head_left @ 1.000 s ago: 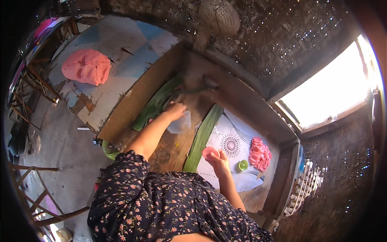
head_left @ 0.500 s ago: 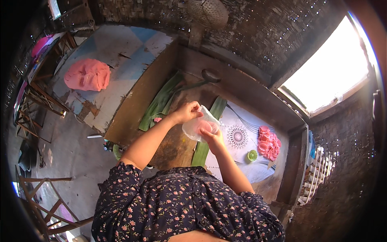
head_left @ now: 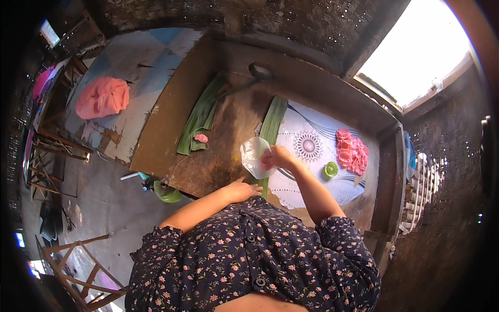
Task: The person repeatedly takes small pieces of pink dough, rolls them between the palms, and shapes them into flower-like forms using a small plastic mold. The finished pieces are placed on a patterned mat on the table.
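My right hand (head_left: 281, 157) pinches a clear plastic sheet (head_left: 252, 153) by its right side, above a long green leaf strip (head_left: 274, 122). Pink dough (head_left: 266, 160) shows at the sheet, partly covered by my fingers. Fingers stretched out, my left hand (head_left: 243, 191) lies by the table's near edge, beside the leaf's near end, and holds nothing I can see. Left of it, a small pink dough lump (head_left: 201, 138) sits on another green leaf (head_left: 199, 115). At the right, a pile of flat pink dough rounds (head_left: 352, 152) lies next to a small green dish (head_left: 331, 169).
A white patterned cover (head_left: 307, 184) lies under the dish and rounds. Boards wall the wooden table (head_left: 221, 169). A big pink dough mass (head_left: 102, 98) rests on a worn blue-and-white surface at the far left. A wooden chair (head_left: 86, 270) stands lower left.
My left hand has let go of the plastic sheet and dropped toward the table's near edge. My right hand has lowered with the sheet. The whole view has shifted slightly.
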A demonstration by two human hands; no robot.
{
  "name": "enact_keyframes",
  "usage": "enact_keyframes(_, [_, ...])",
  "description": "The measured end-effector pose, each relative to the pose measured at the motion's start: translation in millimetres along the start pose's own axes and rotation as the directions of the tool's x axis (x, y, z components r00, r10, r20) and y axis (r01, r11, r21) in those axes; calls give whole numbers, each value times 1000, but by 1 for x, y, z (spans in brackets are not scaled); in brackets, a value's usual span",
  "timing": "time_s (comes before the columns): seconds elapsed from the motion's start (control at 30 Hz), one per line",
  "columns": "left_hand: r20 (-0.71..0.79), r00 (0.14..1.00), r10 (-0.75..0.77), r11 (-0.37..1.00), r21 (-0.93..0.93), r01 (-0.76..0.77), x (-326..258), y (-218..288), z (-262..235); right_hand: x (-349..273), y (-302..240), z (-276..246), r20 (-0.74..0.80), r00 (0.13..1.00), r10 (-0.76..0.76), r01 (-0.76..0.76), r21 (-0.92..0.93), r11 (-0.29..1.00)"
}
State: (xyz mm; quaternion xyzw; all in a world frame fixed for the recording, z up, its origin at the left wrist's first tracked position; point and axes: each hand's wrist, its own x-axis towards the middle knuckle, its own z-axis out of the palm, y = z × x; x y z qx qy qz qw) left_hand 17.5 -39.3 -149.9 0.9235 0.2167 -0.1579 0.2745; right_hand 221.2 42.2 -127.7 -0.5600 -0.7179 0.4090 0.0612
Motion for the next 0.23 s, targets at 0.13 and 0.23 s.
enact_keyframes(0.13, [14, 1000, 14, 993, 114, -16, -4, 3, 1, 11, 9, 19, -84, 994, -71, 43, -299, 953])
enact_keyframes(0.23, [77, 997, -25, 990, 141, 14, -4, 6, -2, 18, 14, 31, -189, 971, -145, 44, -455, 889])
